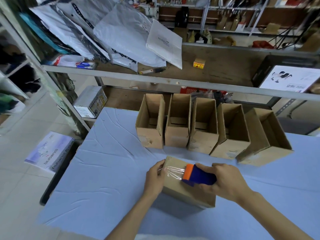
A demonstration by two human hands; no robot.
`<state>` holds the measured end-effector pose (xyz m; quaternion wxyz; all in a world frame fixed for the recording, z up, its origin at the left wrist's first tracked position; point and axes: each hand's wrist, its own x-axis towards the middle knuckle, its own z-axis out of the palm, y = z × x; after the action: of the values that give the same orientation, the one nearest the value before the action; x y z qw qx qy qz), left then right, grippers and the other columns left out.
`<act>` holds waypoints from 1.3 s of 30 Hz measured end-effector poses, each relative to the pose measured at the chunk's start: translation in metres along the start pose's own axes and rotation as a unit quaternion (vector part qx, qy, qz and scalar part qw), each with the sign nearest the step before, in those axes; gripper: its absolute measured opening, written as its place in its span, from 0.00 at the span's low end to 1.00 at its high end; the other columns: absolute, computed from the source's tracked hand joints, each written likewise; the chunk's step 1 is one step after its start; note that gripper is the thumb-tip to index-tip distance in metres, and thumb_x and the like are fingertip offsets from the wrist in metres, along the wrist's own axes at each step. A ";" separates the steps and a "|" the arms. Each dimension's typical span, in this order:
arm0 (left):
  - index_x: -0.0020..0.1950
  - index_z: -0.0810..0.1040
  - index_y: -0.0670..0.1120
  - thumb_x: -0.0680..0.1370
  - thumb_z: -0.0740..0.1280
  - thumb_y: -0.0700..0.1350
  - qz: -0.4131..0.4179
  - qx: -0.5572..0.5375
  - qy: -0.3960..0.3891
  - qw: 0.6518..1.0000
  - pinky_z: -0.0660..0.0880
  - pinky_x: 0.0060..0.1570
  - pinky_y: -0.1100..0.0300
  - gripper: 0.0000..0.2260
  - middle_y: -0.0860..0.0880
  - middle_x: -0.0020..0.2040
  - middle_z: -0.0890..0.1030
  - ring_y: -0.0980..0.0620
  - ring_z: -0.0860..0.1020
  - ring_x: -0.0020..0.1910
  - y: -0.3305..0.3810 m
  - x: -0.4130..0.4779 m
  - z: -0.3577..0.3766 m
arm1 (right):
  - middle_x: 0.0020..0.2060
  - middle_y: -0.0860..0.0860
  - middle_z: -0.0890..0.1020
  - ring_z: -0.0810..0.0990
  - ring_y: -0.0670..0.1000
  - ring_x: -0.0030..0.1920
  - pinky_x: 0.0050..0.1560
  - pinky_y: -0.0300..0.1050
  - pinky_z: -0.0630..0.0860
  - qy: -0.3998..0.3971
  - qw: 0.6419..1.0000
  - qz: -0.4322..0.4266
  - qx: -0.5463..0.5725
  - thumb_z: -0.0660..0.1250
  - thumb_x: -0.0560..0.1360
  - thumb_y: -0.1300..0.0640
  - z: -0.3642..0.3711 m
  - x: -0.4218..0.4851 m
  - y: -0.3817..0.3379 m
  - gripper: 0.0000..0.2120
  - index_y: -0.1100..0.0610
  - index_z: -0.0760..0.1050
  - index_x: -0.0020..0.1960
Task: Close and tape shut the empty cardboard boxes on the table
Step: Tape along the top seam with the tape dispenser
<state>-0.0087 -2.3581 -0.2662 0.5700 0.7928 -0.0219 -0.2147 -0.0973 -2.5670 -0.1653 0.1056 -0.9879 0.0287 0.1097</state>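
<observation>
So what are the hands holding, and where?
The right hand grips the tape dispenser round its blue body. The left hand holds the closed box at its left end, thumb on the tape.

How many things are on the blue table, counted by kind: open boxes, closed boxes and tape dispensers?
Open cardboard boxes: 5
Closed cardboard box: 1
Tape dispenser: 1
Total: 7

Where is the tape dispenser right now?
Low and right of centre in the head view: the right hand grips the dispenser atop the closed box, in front of the row of open boxes.
</observation>
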 end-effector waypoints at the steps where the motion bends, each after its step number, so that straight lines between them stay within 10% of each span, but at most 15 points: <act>1: 0.66 0.77 0.47 0.81 0.62 0.42 0.005 0.001 0.012 1.000 0.72 0.45 0.75 0.13 0.61 0.51 0.80 0.74 0.76 0.46 0.000 0.001 -0.002 | 0.52 0.43 0.78 0.75 0.46 0.51 0.45 0.35 0.70 0.003 1.000 -0.006 0.000 0.61 0.72 0.34 0.000 0.004 -0.003 0.34 0.40 0.56 0.75; 15: 0.57 0.81 0.54 0.75 0.70 0.37 0.098 0.072 0.158 0.980 0.72 0.49 0.72 0.15 0.58 0.54 0.77 0.60 0.77 0.53 -0.002 0.000 -0.081 | 0.56 0.45 0.79 0.75 0.46 0.53 0.44 0.36 0.70 0.007 0.992 -0.126 0.003 0.62 0.73 0.36 0.000 0.068 -0.054 0.32 0.42 0.59 0.75; 20: 0.48 0.85 0.50 0.71 0.74 0.38 0.137 0.176 0.027 0.974 0.70 0.49 0.76 0.09 0.58 0.49 0.78 0.61 0.76 0.50 0.004 0.012 -0.067 | 0.57 0.47 0.78 0.75 0.47 0.54 0.48 0.39 0.74 -0.015 0.992 -0.127 -0.010 0.63 0.74 0.37 0.000 0.064 -0.052 0.33 0.42 0.57 0.76; 39: 0.49 0.82 0.51 0.74 0.69 0.32 0.156 0.125 -0.023 0.980 0.68 0.53 0.76 0.14 0.54 0.51 0.74 0.59 0.71 0.56 0.003 0.020 -0.052 | 0.55 0.45 0.77 0.74 0.45 0.52 0.48 0.36 0.73 -0.038 0.997 -0.069 0.000 0.63 0.74 0.36 0.005 0.026 0.002 0.35 0.39 0.52 0.76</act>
<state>0.0289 -2.3178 -0.2564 0.4922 0.8394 -0.1854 -0.1372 -0.0730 -2.5685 -0.1760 0.1144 -0.9826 -0.0436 0.1397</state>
